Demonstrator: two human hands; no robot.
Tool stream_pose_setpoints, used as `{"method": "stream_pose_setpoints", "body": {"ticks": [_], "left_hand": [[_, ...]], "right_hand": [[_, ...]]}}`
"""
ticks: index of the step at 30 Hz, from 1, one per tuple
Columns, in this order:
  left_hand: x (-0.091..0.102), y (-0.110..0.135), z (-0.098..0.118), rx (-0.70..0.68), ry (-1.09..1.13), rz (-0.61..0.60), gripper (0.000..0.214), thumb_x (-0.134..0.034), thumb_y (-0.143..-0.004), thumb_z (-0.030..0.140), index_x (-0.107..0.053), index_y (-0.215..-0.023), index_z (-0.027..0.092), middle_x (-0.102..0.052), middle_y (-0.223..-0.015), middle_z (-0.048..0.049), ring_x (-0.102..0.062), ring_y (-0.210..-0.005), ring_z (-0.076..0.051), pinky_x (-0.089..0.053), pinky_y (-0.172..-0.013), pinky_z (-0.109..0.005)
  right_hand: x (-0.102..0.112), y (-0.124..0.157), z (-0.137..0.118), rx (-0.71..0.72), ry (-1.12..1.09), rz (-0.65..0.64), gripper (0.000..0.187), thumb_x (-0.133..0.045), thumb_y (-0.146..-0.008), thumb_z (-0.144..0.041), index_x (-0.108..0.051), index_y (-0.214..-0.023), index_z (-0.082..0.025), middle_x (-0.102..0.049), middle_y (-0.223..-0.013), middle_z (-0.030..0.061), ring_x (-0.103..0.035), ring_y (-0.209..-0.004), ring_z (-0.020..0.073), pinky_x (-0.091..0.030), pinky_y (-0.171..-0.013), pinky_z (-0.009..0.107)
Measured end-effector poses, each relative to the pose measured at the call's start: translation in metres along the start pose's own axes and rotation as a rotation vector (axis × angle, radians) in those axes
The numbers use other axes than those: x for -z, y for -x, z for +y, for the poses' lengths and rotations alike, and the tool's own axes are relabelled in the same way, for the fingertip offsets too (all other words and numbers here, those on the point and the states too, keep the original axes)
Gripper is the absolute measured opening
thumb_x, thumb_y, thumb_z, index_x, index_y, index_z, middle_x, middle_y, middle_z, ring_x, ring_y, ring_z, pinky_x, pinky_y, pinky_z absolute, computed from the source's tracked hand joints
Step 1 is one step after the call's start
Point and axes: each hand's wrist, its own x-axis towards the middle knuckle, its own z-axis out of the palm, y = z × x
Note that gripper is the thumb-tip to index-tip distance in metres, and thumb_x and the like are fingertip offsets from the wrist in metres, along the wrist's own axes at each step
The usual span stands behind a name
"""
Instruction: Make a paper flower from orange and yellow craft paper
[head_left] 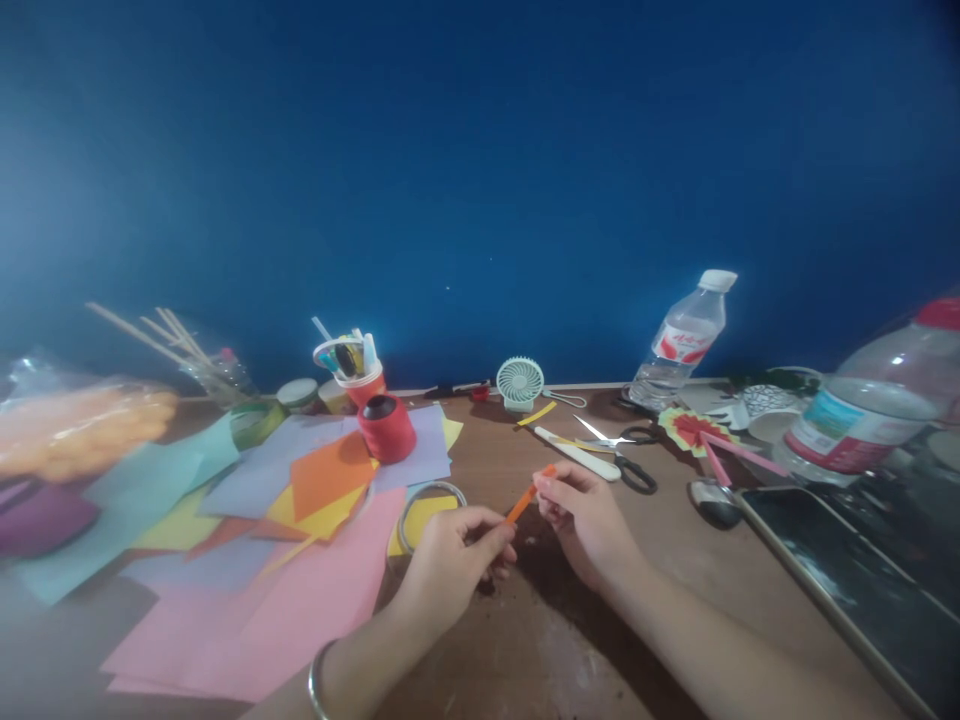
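A narrow orange paper strip (521,505) runs slantwise between my two hands above the brown table. My left hand (465,550) pinches its lower end between thumb and fingers, and a silver bangle (315,680) circles that wrist. The upper end is pinched by my right hand (574,510). Just behind my left hand lie a yellow paper piece (433,515) and a roll of tape (405,520). Beyond my right hand are black-handled scissors (636,475) with their blades apart and a white utility knife (581,455).
Coloured paper sheets (255,610) spread over the left side, with a red thread spool (387,430) at their back. A small fan (520,382) stands by the blue wall. At right are a leaning water bottle (681,340), a larger bottle (855,430), a paper flower (690,435) and a tablet (840,580).
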Motion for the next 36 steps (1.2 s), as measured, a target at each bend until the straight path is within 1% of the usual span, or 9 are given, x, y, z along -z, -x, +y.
{"method": "stream_pose_setpoints", "body": {"ticks": [4, 8, 13, 16, 21, 25, 28, 32, 36], "left_hand": [[0.001, -0.002, -0.001, -0.041, 0.088, 0.036, 0.021, -0.059, -0.071, 0.025, -0.061, -0.09, 0.016, -0.066, -0.067, -0.003, -0.06, -0.054, -0.012, -0.044, -0.047, -0.02], [0.001, -0.001, 0.0, -0.013, 0.135, 0.086, 0.014, -0.058, -0.071, 0.02, -0.062, -0.083, 0.014, -0.068, -0.065, -0.0042, -0.064, -0.058, -0.014, -0.048, -0.053, -0.022], [0.001, 0.003, -0.001, -0.082, 0.143, 0.074, 0.025, -0.057, -0.073, 0.021, -0.06, -0.097, 0.016, -0.068, -0.065, -0.0028, -0.065, -0.06, -0.016, -0.051, -0.058, -0.025], [0.004, 0.005, -0.004, -0.175, 0.001, 0.098, 0.024, -0.054, -0.076, 0.023, -0.062, -0.099, 0.019, -0.07, -0.074, -0.004, -0.066, -0.066, -0.017, -0.052, -0.062, -0.027], [0.01, 0.006, -0.007, -0.514, -0.518, 0.259, 0.028, -0.053, -0.079, 0.025, -0.06, -0.107, 0.025, -0.069, -0.092, -0.004, -0.064, -0.081, -0.02, -0.049, -0.074, -0.03], [0.012, 0.006, -0.009, -0.672, -0.766, 0.22, 0.027, -0.047, -0.082, 0.022, -0.059, -0.107, 0.024, -0.069, -0.093, -0.0058, -0.064, -0.079, -0.021, -0.046, -0.072, -0.032], [0.011, 0.005, -0.008, -0.693, -0.771, 0.189, 0.025, -0.044, -0.084, 0.019, -0.06, -0.102, 0.023, -0.068, -0.09, -0.0049, -0.062, -0.08, -0.02, -0.045, -0.072, -0.031], [0.011, 0.004, -0.007, -0.668, -0.709, 0.237, 0.023, -0.045, -0.083, 0.019, -0.06, -0.099, 0.023, -0.068, -0.091, -0.0036, -0.062, -0.08, -0.019, -0.045, -0.073, -0.029], [0.012, 0.003, -0.006, -0.642, -0.661, 0.255, 0.019, -0.049, -0.081, 0.02, -0.063, -0.093, 0.023, -0.069, -0.086, -0.0023, -0.063, -0.075, -0.017, -0.045, -0.068, -0.027]], "right_hand": [[0.002, -0.003, 0.0, 0.001, -0.013, 0.024, 0.018, -0.075, -0.057, -0.023, -0.058, -0.056, -0.017, -0.051, -0.051, -0.0041, -0.038, -0.044, 0.0059, -0.026, -0.041, 0.019], [0.001, -0.004, 0.0, 0.011, -0.046, 0.042, 0.018, -0.076, -0.055, -0.023, -0.058, -0.055, -0.018, -0.052, -0.054, -0.0036, -0.039, -0.045, 0.0064, -0.028, -0.042, 0.019], [-0.001, -0.003, 0.0, -0.004, -0.077, 0.004, 0.016, -0.076, -0.055, -0.024, -0.062, -0.061, -0.017, -0.055, -0.059, -0.0025, -0.043, -0.048, 0.0069, -0.032, -0.044, 0.02], [0.0, -0.002, 0.002, -0.059, -0.055, -0.064, 0.02, -0.075, -0.058, -0.027, -0.066, -0.073, -0.017, -0.054, -0.058, -0.0027, -0.043, -0.048, 0.0065, -0.032, -0.045, 0.019], [0.001, 0.001, 0.007, -0.113, 0.064, -0.125, 0.027, -0.075, -0.058, -0.028, -0.067, -0.08, -0.016, -0.055, -0.056, -0.0026, -0.044, -0.047, 0.0069, -0.033, -0.046, 0.02], [0.002, -0.001, 0.01, -0.035, 0.074, -0.089, 0.022, -0.075, -0.058, -0.029, -0.068, -0.075, -0.016, -0.057, -0.059, -0.0012, -0.045, -0.049, 0.0084, -0.036, -0.048, 0.022], [0.006, -0.004, 0.009, 0.005, 0.067, -0.079, 0.018, -0.075, -0.059, -0.028, -0.067, -0.071, -0.017, -0.056, -0.059, -0.0013, -0.045, -0.049, 0.0087, -0.036, -0.048, 0.022], [0.01, -0.009, 0.009, 0.023, 0.089, -0.048, 0.015, -0.073, -0.061, -0.03, -0.066, -0.065, -0.017, -0.054, -0.054, -0.0012, -0.042, -0.046, 0.0087, -0.033, -0.044, 0.022], [0.013, -0.016, 0.008, 0.062, 0.039, 0.038, 0.017, -0.075, -0.058, -0.032, -0.066, -0.061, -0.017, -0.055, -0.053, -0.0008, -0.044, -0.047, 0.0089, -0.033, -0.044, 0.022]]}}
